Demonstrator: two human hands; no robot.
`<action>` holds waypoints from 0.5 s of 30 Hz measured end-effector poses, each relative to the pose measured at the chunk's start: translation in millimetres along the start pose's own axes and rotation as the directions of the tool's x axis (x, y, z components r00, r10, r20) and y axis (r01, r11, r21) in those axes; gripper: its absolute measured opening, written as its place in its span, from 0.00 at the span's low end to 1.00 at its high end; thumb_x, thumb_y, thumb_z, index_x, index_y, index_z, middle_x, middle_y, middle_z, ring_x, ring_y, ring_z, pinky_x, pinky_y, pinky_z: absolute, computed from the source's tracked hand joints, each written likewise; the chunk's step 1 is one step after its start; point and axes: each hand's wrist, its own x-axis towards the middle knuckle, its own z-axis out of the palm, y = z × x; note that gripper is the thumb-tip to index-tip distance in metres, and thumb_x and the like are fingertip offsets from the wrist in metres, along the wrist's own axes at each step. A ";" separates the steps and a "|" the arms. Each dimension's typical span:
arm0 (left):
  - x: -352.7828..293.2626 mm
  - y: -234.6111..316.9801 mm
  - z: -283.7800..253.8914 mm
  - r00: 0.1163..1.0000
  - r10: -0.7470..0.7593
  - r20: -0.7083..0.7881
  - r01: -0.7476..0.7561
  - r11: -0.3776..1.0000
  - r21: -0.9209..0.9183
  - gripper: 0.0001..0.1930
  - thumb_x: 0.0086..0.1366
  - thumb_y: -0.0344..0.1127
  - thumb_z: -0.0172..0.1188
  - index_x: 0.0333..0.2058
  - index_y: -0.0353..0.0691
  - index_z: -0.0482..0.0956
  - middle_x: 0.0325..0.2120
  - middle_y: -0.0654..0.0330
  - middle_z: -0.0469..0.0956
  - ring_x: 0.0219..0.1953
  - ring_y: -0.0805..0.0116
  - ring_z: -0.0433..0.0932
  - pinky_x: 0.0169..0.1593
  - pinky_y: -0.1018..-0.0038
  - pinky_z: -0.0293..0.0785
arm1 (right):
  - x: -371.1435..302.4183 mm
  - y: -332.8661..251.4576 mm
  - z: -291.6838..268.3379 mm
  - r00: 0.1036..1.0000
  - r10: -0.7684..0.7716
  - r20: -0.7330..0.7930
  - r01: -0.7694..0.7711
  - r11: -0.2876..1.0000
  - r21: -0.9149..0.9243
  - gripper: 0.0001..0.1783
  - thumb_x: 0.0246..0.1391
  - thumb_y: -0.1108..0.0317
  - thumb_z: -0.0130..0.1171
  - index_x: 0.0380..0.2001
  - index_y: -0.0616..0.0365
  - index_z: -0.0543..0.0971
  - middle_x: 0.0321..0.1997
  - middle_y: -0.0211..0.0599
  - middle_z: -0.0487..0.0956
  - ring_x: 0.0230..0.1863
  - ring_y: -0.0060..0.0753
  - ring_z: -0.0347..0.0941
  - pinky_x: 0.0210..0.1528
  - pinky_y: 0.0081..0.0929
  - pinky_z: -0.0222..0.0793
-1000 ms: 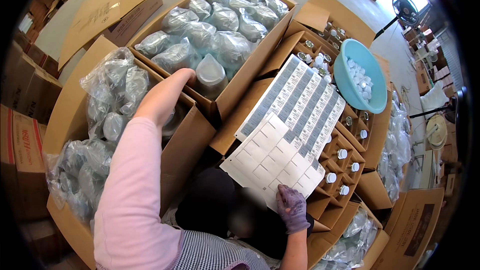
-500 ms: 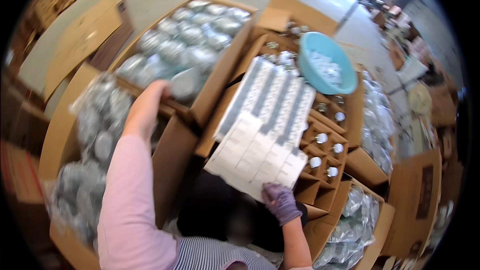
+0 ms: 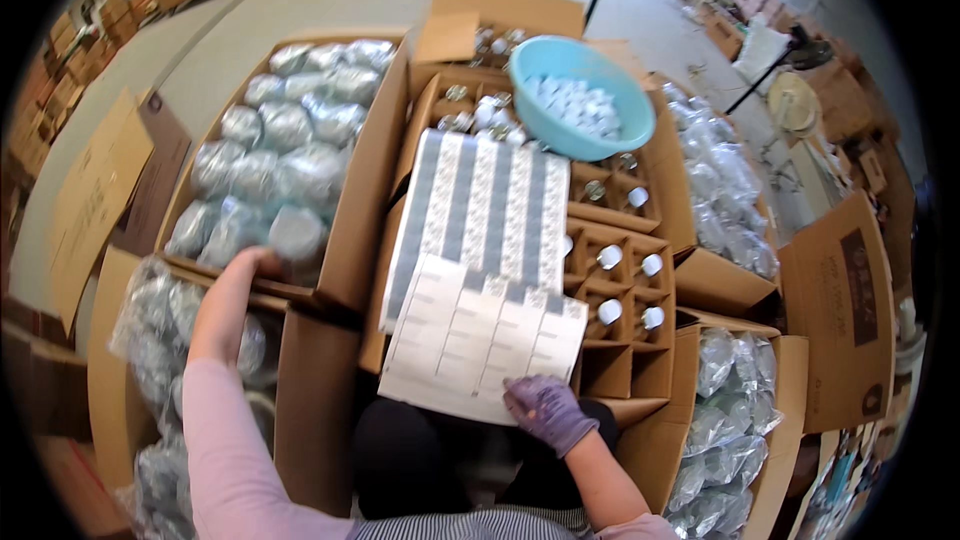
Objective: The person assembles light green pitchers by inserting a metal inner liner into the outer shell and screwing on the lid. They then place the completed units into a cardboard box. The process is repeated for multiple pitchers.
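My bare left hand point(image 3: 256, 265) reaches to the near corner of the left carton point(image 3: 345, 230). Its thumb side lies against a clear glass bottle point(image 3: 297, 230) whose round end faces up, and the hand appears closed on it. The other fingers are mostly hidden. In a purple glove, my right hand point(image 3: 550, 410) has its curled fingers on the lower edge of a white label sheet point(image 3: 460, 340). That sheet overlaps a stack of striped grey and white label sheets point(image 3: 480, 210), which rests on the divided carton in front of me.
A light blue basin point(image 3: 580, 100) of white caps stands on the far part of the divided carton point(image 3: 620, 380), which holds white-capped bottles point(image 3: 608, 257). Open cartons of plastic-wrapped bottles point(image 3: 725, 440) flank me on both sides. Loose cardboard flaps point(image 3: 100, 190) stand at the left.
The view has turned, so the cartons sit further left and more upright. My left hand stays by the bottle at the carton's corner. My right hand remains on the sheet's edge.
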 end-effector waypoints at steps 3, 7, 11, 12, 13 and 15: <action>7.5 3.6 -0.8 0.994 0.088 -0.064 -0.097 0.982 -0.159 0.22 0.44 0.26 0.70 0.42 0.39 0.83 0.37 0.58 0.83 0.38 0.62 0.80 0.45 0.62 0.78 | -2.7 1.3 7.2 0.997 -0.016 -0.071 0.018 0.999 0.038 0.12 0.56 0.63 0.56 0.42 0.55 0.78 0.32 0.39 0.82 0.36 0.44 0.78 0.41 0.41 0.71; -3.0 30.8 -53.8 0.996 -0.031 -0.087 -0.015 0.874 -0.485 0.21 0.42 0.24 0.69 0.40 0.37 0.84 0.35 0.56 0.84 0.36 0.62 0.80 0.39 0.60 0.79 | -7.7 -2.0 5.0 0.999 0.043 -0.009 -0.043 0.999 -0.013 0.14 0.56 0.63 0.57 0.44 0.55 0.78 0.35 0.38 0.82 0.39 0.40 0.78 0.42 0.40 0.70; -29.3 36.0 -110.1 0.925 0.001 -0.379 -0.058 0.989 -0.139 0.11 0.55 0.30 0.62 0.37 0.38 0.87 0.33 0.56 0.85 0.34 0.64 0.81 0.39 0.69 0.77 | 3.0 -3.2 1.7 1.000 0.002 -0.010 -0.002 1.000 -0.006 0.13 0.56 0.64 0.57 0.44 0.54 0.78 0.35 0.37 0.81 0.39 0.40 0.78 0.41 0.40 0.70; -25.5 57.9 -113.8 0.926 0.076 -0.370 -0.146 0.975 -0.166 0.12 0.56 0.30 0.60 0.39 0.38 0.86 0.34 0.54 0.85 0.35 0.63 0.81 0.40 0.69 0.77 | 4.4 -2.3 1.2 1.000 0.027 0.012 -0.027 1.000 -0.007 0.13 0.56 0.64 0.57 0.44 0.54 0.78 0.35 0.37 0.81 0.38 0.39 0.78 0.41 0.40 0.70; -22.6 83.0 -114.1 0.920 0.146 -0.363 -0.229 0.954 -0.195 0.13 0.58 0.31 0.58 0.40 0.38 0.86 0.35 0.53 0.85 0.36 0.63 0.82 0.42 0.70 0.77 | 4.4 -1.8 0.9 0.998 0.048 0.036 -0.048 0.999 -0.009 0.13 0.56 0.64 0.57 0.44 0.54 0.78 0.35 0.36 0.81 0.38 0.39 0.78 0.41 0.39 0.70; -2.6 110.5 -93.2 0.979 0.091 -0.185 -0.109 0.990 -0.088 0.13 0.61 0.34 0.56 0.40 0.36 0.85 0.35 0.53 0.84 0.36 0.61 0.81 0.43 0.70 0.76 | 4.8 -0.7 3.2 0.999 0.033 0.024 -0.033 0.999 0.002 0.13 0.56 0.64 0.57 0.44 0.53 0.77 0.35 0.36 0.81 0.38 0.39 0.77 0.41 0.39 0.70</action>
